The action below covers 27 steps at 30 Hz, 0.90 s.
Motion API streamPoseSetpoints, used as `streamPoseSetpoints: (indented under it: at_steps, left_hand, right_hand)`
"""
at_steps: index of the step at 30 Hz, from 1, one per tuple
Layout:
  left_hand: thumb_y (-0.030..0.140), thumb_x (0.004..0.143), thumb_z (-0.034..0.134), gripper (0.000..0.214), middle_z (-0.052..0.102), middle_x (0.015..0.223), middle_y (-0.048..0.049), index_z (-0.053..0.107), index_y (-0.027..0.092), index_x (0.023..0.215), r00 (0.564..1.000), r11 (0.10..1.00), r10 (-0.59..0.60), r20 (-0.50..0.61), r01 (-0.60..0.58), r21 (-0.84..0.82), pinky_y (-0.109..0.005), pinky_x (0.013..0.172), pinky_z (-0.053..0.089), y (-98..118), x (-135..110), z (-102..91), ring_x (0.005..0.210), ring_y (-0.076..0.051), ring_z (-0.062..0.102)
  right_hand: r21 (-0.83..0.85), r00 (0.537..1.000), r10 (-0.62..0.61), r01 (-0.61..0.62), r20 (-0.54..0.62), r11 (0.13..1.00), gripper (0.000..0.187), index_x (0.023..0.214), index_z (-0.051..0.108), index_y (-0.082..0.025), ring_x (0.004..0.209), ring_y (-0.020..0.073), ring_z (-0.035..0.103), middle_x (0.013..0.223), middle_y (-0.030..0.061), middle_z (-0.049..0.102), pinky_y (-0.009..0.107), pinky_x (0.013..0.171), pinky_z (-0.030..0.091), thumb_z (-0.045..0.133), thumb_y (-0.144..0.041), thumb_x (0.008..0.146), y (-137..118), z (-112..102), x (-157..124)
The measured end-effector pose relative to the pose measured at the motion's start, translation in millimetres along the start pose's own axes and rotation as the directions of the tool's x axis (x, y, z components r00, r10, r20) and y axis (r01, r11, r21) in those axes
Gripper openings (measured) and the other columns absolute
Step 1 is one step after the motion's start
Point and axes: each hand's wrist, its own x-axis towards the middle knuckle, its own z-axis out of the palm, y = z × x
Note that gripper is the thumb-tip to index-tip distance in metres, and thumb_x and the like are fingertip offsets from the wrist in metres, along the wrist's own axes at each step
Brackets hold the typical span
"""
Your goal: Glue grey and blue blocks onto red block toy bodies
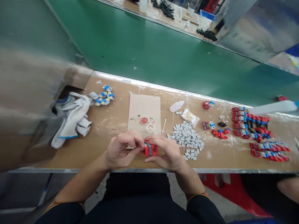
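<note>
Between my two hands, over the front part of the bench, is a small red and grey plastic part (149,149). My left hand (125,148) pinches its left side between thumb and fingers. On its right side my right hand (167,152) grips it with thumb and fingertips. Just beyond the hands lies a piece of cardboard (144,104). On it are a small round dish of red paste (144,120) and a clear round lid (150,128) with a thin stick across it. A cotton swab (164,125) lies beside the cardboard.
Right of my hands spreads a pile of small grey pieces (187,137), with a bag of cotton swabs (190,117) behind it. Rows of red and blue parts (268,151) lie far right. White gloves (74,116) and blue-white pieces (104,96) sit left. Another person's arm (289,188) shows at right.
</note>
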Motion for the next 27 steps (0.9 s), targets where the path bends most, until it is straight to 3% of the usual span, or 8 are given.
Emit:
streamPoseSetpoints:
  at_steps: [7, 27]
  left_hand:
    - [0.000, 0.087, 0.073, 0.033, 0.072, 0.077, 0.0015, 0.050, 0.022, 0.096, 1.000, 0.999, 0.006, -0.017, -0.005, 0.038, -0.021, 0.062, 0.060, 0.8, 6.1, 1.8, 0.067, -0.012, 0.069]
    - [0.001, 0.086, 0.076, 0.038, 0.074, 0.077, -0.0005, 0.045, 0.023, 0.091, 0.999, 0.999, 0.005, -0.036, -0.003, 0.047, -0.021, 0.064, 0.058, -1.0, 0.9, 4.6, 0.068, -0.013, 0.069]
  right_hand:
    - [-0.028, 0.999, -0.038, 0.038, -0.005, 0.999, 0.050, 0.137, 0.056, -0.015, 0.104, 0.0198, 0.082, 0.109, 0.0129, 0.082, 0.028, 0.093, 0.069, 0.072, -0.042, 0.099, 2.0, -2.0, -1.4]
    - [0.011, 1.000, -0.009, 0.009, 0.005, 1.000, 0.069, 0.151, 0.053, -0.021, 0.099, 0.0239, 0.084, 0.112, 0.0118, 0.083, 0.032, 0.084, 0.072, 0.082, -0.039, 0.091, 4.0, -3.4, -3.6]
